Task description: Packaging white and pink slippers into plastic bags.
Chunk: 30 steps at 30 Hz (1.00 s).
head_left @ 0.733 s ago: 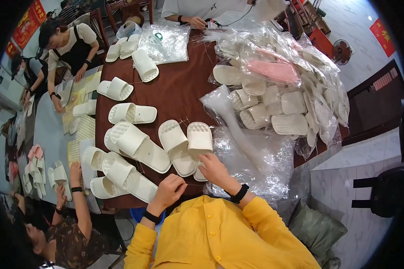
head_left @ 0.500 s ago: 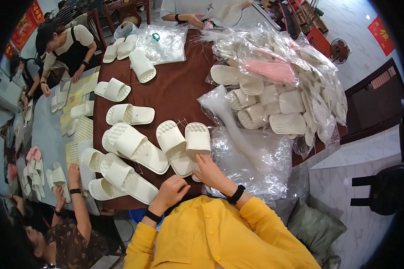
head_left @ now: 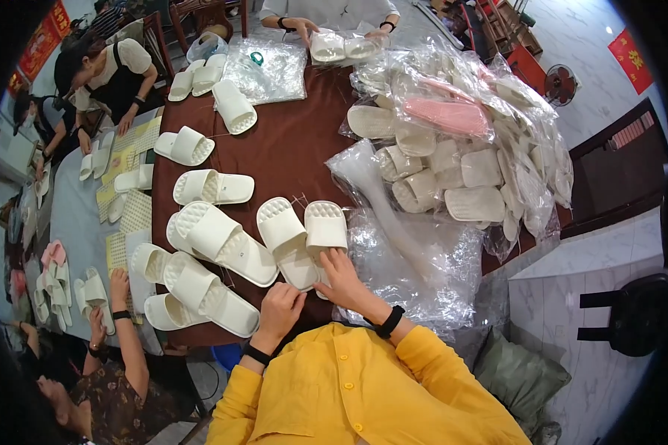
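Note:
A pair of white slide slippers lies soles up on the dark brown table [head_left: 289, 148] in front of me. My right hand [head_left: 343, 280] rests over the heel end of the right slipper [head_left: 325, 228], with fingers bent around it. My left hand [head_left: 280, 311] is curled into a loose fist just behind the heel of the left slipper [head_left: 286, 239]; nothing shows in it. Both wrists wear black bands, and my sleeves are yellow.
More white slippers [head_left: 215, 245] lie in pairs to my left. A heap of bagged slippers [head_left: 460, 148] and loose clear bags [head_left: 416, 259] fills the right. Other people work at the far end [head_left: 326, 18] and at the left tables [head_left: 115, 74].
My hands and the slipper pair stay almost where they were; the left hand has edged slightly nearer the slipper heel.

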Each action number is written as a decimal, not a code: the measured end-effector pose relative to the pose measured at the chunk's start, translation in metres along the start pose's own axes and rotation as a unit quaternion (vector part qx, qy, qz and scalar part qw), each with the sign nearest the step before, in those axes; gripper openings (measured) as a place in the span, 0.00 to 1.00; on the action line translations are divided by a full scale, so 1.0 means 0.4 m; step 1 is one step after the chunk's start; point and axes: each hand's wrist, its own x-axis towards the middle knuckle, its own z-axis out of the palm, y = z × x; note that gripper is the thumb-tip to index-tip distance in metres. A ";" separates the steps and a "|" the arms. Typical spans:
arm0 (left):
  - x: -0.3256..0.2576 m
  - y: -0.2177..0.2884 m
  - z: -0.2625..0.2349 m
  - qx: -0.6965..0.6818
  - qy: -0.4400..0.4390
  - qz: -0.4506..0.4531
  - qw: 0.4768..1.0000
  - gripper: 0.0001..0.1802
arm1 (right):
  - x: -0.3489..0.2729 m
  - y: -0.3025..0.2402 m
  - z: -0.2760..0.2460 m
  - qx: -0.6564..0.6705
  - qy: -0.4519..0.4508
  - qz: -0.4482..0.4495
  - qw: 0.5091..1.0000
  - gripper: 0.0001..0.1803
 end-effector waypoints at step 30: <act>0.118 -0.094 0.117 0.070 0.049 -0.090 0.992 0.28 | 0.270 0.123 -0.079 0.018 0.093 0.043 0.995 0.21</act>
